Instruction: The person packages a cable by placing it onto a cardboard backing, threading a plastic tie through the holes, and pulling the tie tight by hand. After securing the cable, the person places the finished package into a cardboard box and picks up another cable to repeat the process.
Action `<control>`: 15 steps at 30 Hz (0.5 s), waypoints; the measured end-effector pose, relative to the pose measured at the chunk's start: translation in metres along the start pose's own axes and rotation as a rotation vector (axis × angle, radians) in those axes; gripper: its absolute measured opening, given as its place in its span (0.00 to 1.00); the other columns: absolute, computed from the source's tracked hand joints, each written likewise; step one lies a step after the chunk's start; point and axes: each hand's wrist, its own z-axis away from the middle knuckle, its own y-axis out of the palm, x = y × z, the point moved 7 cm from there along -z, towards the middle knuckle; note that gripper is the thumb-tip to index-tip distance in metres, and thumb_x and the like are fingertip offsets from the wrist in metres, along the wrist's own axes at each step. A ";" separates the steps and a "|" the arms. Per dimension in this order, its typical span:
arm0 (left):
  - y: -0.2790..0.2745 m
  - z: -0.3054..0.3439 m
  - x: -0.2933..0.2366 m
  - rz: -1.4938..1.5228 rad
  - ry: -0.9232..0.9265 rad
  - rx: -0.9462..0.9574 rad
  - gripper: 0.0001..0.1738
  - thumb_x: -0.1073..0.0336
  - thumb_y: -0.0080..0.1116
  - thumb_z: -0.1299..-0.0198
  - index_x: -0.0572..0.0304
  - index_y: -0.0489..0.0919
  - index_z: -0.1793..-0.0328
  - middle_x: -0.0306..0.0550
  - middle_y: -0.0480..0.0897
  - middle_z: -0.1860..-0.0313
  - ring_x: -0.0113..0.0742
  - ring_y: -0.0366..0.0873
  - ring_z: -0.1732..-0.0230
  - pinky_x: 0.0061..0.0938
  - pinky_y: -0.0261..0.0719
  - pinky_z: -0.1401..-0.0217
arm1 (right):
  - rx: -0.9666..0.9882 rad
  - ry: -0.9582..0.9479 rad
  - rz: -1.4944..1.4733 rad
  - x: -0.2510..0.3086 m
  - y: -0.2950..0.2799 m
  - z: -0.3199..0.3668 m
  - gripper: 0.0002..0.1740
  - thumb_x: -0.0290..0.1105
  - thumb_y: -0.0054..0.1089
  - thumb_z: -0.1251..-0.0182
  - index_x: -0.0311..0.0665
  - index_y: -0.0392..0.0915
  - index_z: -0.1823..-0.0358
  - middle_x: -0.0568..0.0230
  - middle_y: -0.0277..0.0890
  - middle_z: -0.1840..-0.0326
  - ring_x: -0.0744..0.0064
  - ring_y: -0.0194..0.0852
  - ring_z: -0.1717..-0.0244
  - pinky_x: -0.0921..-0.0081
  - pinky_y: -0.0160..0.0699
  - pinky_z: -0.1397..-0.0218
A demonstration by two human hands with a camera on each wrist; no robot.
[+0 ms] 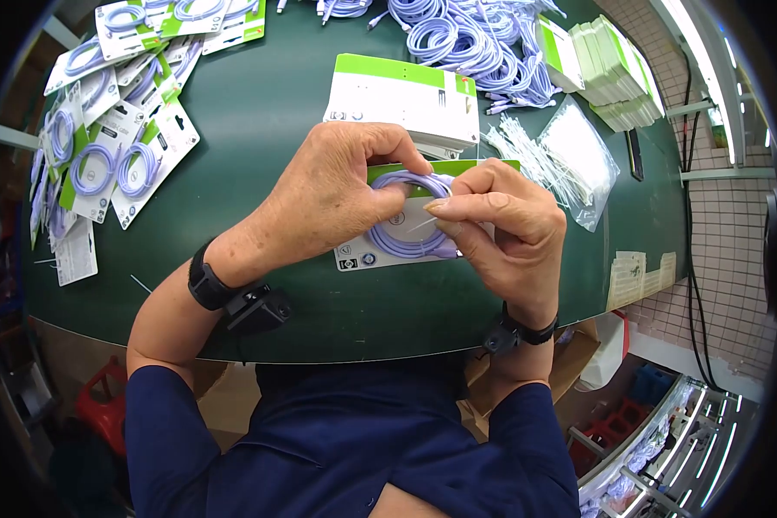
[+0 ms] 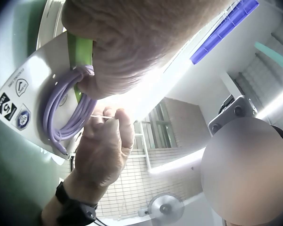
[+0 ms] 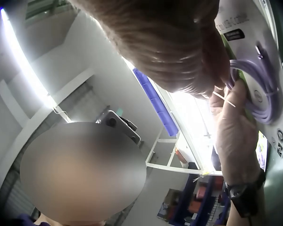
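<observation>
A coiled lavender cable (image 1: 406, 249) lies against a white and green packaging card (image 1: 350, 254) close over the table. My left hand (image 1: 341, 186) holds the coil at its upper side, thumb inside the loop and index finger over the top. At the coil's right side my right hand (image 1: 518, 224) pinches a thin white tie (image 1: 425, 224) between thumb and index finger. In the left wrist view the tie (image 2: 101, 117) sticks out from the fingertips toward the coil (image 2: 56, 113). Part of the card is hidden behind the hands.
A stack of blank cards (image 1: 406, 95) lies just beyond the hands. Loose white ties (image 1: 535, 160) and a plastic bag (image 1: 591, 164) are to the right. Finished-looking carded cables (image 1: 95, 168) pile up at left. Lavender cables (image 1: 466, 43) and more card stacks (image 1: 613, 69) stand at the back.
</observation>
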 end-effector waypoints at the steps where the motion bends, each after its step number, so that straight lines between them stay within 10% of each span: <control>1: 0.000 0.000 0.000 0.001 0.001 -0.003 0.14 0.77 0.62 0.45 0.69 0.90 0.53 0.49 0.92 0.63 0.27 0.86 0.62 0.27 0.86 0.56 | -0.035 -0.016 0.021 0.001 -0.001 0.001 0.14 0.15 0.78 0.41 0.38 0.93 0.55 0.62 0.85 0.62 0.72 0.82 0.64 0.77 0.77 0.64; 5: -0.006 -0.001 -0.005 0.021 0.041 -0.035 0.14 0.78 0.61 0.45 0.68 0.90 0.53 0.48 0.91 0.64 0.27 0.86 0.62 0.27 0.86 0.56 | -0.166 -0.219 0.202 0.008 0.000 0.006 0.15 0.14 0.79 0.44 0.41 0.90 0.58 0.62 0.86 0.62 0.70 0.81 0.65 0.75 0.76 0.64; 8: -0.007 -0.002 -0.005 0.008 -0.067 0.045 0.14 0.82 0.61 0.41 0.69 0.89 0.50 0.45 0.92 0.53 0.27 0.88 0.48 0.26 0.87 0.37 | -0.227 -0.343 0.311 0.013 0.004 0.007 0.15 0.14 0.79 0.47 0.41 0.88 0.61 0.63 0.86 0.62 0.68 0.80 0.66 0.74 0.77 0.65; 15: -0.006 -0.002 -0.004 0.036 -0.014 -0.002 0.13 0.80 0.60 0.43 0.68 0.88 0.53 0.47 0.90 0.61 0.27 0.84 0.57 0.27 0.84 0.50 | -0.278 -0.424 0.422 0.017 0.008 0.010 0.15 0.16 0.79 0.54 0.40 0.86 0.65 0.66 0.85 0.61 0.66 0.79 0.65 0.72 0.79 0.65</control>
